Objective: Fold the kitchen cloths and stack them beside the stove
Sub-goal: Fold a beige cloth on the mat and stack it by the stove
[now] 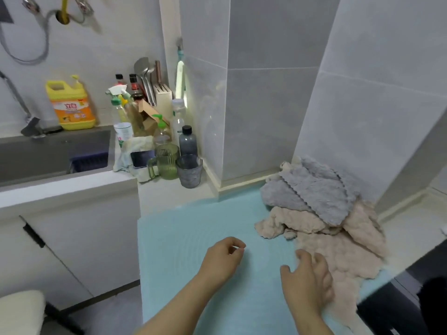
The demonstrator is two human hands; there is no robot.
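A light blue cloth (193, 250) lies spread flat over the counter in front of me. On its right side sits a crumpled pile: a grey cloth (312, 189) on top and beige cloths (343, 252) beneath and in front. My left hand (222, 258) hovers over the blue cloth with fingers loosely curled, holding nothing. My right hand (307, 281) reaches to the left edge of the nearest beige cloth, fingers bent down onto it; whether they grip it is unclear.
A dark stove edge (396, 308) shows at the lower right. Two glass cups (189, 171), bottles, a phone (141, 158) and a rag crowd the back left corner. A sink (53, 153) and yellow detergent jug (70, 105) lie further left. Tiled walls close the back.
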